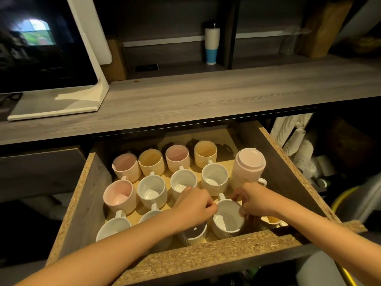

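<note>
Your left hand and right hand have fingers clamped on the white mug, just behind the drawer front, probably to set it straight.

An open drawer fills the lower middle of the frame, with rows of ribbed mugs inside: pink and yellow at the back, white nearer the front. Both hands meet at one white mug by the front wall. The left hand pinches its left rim and the right hand pinches its right rim. A lidded pink cup stands just behind the right hand. Above, the grey desk carries a white-framed screen at upper left.
</note>
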